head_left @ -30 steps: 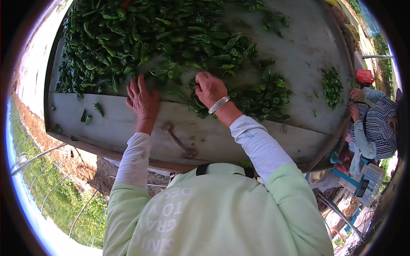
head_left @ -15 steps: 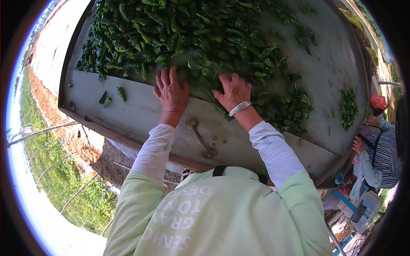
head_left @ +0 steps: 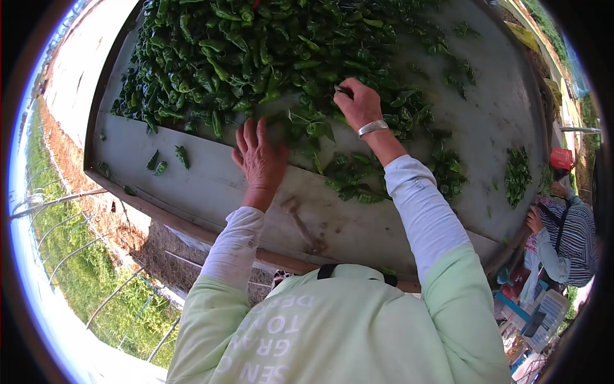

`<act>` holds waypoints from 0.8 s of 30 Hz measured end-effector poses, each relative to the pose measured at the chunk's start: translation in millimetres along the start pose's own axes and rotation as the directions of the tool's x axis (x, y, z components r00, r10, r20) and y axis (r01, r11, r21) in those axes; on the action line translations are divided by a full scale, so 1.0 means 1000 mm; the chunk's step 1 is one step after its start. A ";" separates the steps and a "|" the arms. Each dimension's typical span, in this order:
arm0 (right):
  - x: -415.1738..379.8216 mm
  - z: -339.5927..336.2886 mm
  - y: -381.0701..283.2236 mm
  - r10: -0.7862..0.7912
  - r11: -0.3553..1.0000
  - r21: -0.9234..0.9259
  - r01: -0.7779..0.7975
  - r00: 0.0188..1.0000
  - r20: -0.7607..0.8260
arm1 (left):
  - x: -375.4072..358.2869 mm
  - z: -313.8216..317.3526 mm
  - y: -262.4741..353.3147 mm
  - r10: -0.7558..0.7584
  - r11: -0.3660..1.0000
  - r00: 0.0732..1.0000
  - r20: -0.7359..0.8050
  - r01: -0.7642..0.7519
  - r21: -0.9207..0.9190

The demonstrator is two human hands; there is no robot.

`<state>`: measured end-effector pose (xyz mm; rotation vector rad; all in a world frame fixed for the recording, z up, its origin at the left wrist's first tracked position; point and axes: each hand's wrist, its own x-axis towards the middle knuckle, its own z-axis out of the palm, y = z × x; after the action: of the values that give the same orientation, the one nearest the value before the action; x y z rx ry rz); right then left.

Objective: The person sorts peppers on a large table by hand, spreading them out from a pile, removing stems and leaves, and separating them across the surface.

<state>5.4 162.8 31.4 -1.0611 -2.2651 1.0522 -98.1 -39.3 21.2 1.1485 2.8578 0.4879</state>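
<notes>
A large heap of green peppers (head_left: 249, 57) covers the far left and middle of the grey tabletop (head_left: 332, 221). My left hand (head_left: 261, 157) lies palm down at the heap's near edge, fingers stretched and apart, holding nothing. To its right, my right hand (head_left: 360, 104), with a silver bracelet, is raised a little over the peppers. Its fingers are pinched on a small dark thing (head_left: 344, 91) whose kind is hard to make out. Beneath my right wrist is a smaller group of peppers (head_left: 358, 179), some of it behind the sleeve.
A few loose peppers (head_left: 182, 155) lie at the left. A separate small pile (head_left: 517, 176) sits near the right edge. Beyond that edge are another person (head_left: 566, 240) in a striped top, a red container (head_left: 561, 159) and a scale (head_left: 547, 318). A rusty handle (head_left: 304, 224) is on the near tabletop.
My right hand has lifted away from the near peppers, moved farther out over the heap and closed on a small dark thing. My left hand has shifted slightly nearer to me.
</notes>
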 end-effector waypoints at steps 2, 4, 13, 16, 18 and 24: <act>0.011 0.018 -0.012 0.007 0.936 -0.349 -0.045 0.994 -0.110 | 0.001 0.000 -0.001 -0.007 1.000 1.000 -0.007 0.007 0.019; 0.014 0.029 -0.023 0.052 0.897 -0.435 -0.082 0.995 -0.081 | 0.001 0.000 0.000 0.000 1.000 1.000 -0.001 0.000 0.022; -0.009 0.015 -0.035 0.125 0.887 -0.460 0.040 0.938 0.322 | 0.001 0.002 0.002 -0.005 0.999 1.000 -0.010 0.006 0.045; -0.043 0.020 -0.017 0.030 0.939 -0.338 0.056 0.969 0.245 | -0.001 0.000 0.003 -0.008 0.997 1.000 -0.006 0.008 0.080; -0.059 0.012 0.002 0.038 0.966 -0.256 0.035 0.960 0.277 | 0.000 0.000 0.005 -0.005 0.995 1.000 -0.006 0.005 0.101; -0.121 -0.064 0.046 0.221 0.207 0.805 -0.555 0.829 0.514 | 0.001 -0.004 0.005 -0.018 0.997 0.999 0.042 0.015 0.078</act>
<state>142.7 116.4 28.3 -0.9156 -0.9617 2.4709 -96.1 -36.3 26.1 1.1307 2.8711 0.3507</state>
